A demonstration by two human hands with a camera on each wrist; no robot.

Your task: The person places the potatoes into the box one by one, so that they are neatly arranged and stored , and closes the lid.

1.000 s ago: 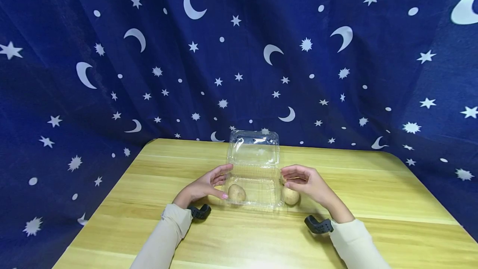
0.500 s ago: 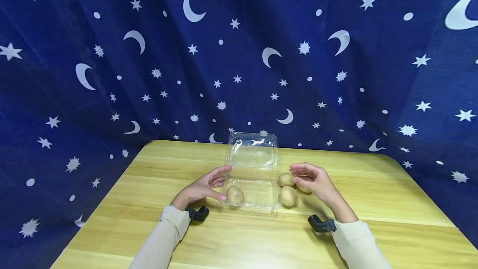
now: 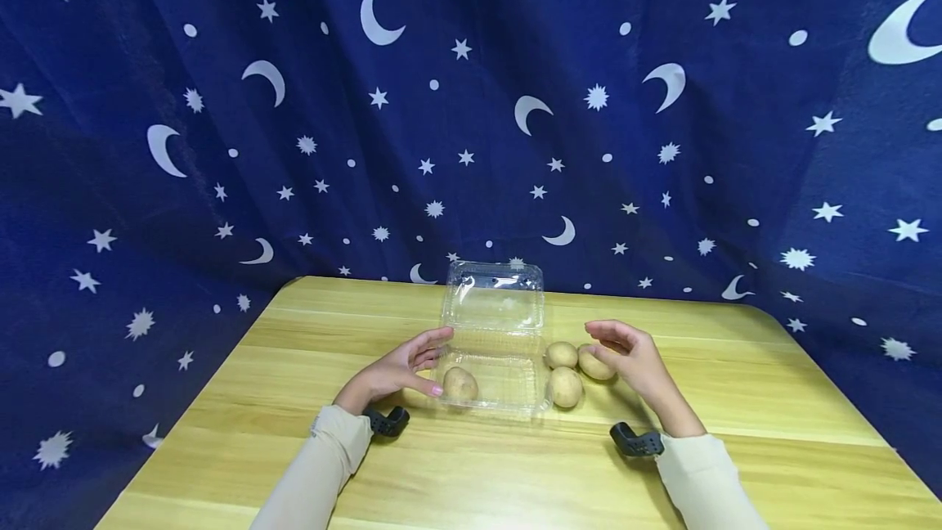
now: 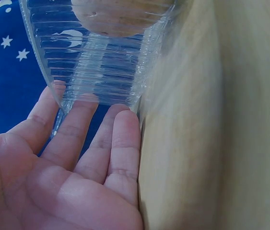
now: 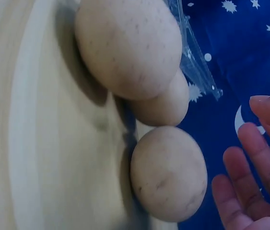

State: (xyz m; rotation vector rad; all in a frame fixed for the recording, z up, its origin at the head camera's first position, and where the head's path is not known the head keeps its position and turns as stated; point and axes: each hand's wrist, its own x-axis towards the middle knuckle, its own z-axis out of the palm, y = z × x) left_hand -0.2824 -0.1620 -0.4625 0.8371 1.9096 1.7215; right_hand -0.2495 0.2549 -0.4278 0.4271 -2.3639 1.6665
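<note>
A clear plastic clamshell container lies with its lid raised at the back. One potato sits in the left part of its base. My left hand is at the container's left side; in the left wrist view its nearly straight fingertips touch the ribbed wall. Three more potatoes cluster just outside the right side: a rear one, a front one and a right one. Beside the right potato, my right hand hovers with relaxed fingers and holds nothing; the right wrist view shows a gap between them.
The container and potatoes rest on a light wood-grain table. Behind it hangs a dark blue curtain with white moons and stars. A black band circles the right wrist, another band the left.
My right hand has moved right, away from the container, uncovering the potatoes it partly hid. My left hand has stayed at the container's left side. The head view has shifted slightly.
</note>
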